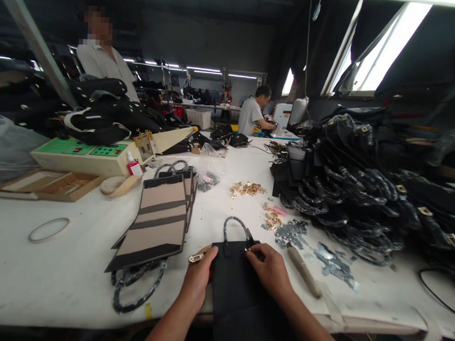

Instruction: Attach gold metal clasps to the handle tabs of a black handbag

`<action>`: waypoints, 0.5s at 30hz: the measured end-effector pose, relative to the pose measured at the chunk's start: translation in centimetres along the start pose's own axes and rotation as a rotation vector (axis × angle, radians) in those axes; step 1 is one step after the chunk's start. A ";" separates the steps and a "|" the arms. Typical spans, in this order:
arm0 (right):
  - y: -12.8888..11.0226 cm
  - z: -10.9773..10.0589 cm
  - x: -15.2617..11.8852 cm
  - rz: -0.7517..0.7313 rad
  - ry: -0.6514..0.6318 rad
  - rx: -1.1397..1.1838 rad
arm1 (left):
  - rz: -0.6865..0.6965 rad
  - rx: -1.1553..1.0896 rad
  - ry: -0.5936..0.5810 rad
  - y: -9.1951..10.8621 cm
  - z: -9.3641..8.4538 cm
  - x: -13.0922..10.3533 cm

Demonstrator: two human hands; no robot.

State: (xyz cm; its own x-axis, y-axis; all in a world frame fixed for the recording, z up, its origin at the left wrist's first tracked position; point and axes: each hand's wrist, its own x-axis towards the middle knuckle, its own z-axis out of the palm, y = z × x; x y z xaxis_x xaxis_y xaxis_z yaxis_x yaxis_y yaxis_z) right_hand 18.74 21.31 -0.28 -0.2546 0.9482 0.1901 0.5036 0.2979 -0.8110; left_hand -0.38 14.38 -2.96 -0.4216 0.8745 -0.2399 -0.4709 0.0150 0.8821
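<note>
A black bag panel point(232, 276) with one plastic-wrapped handle point(236, 222) stands at the table's front edge in front of me. My left hand point(199, 279) grips its left edge, the thumb on the near face. A gold metal clasp piece point(196, 258) shows beside the left fingers; whether it is attached to the panel is hidden. Near the handle's right foot, my right hand point(271, 272) pinches a small gold fitting point(246, 250) against the panel, mostly covered by the fingertips.
Stacked beige-and-black bag panels point(155, 217) lie left, a big pile of black handled pieces point(336, 170) right. Gold fittings point(249, 188), grey metal plates point(290, 232) and a tape-wrapped tool point(303, 270) lie between. Behind are a cream machine point(85, 156) and two people.
</note>
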 end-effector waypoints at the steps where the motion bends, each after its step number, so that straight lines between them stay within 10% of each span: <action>1: -0.6 0.3 -0.2 0.045 -0.023 0.079 | 0.020 0.001 0.002 -0.2 -0.1 -0.1; 6: -2.4 4.0 -1.7 0.210 -0.117 0.504 | 0.161 0.081 0.081 -1.1 -1.0 0.0; 15: -2.4 7.3 -3.5 0.086 0.043 0.330 | 0.267 0.081 0.075 -2.0 -1.4 0.1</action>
State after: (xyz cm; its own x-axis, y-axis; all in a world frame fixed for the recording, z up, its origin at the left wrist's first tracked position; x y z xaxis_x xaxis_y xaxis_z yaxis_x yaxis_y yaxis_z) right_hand 12.42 16.52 -3.06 -0.1839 0.9742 0.1310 0.2260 0.1717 -0.9589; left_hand -0.59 13.79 -5.30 -0.5801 0.8142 -0.0218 -0.2736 -0.1695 0.9468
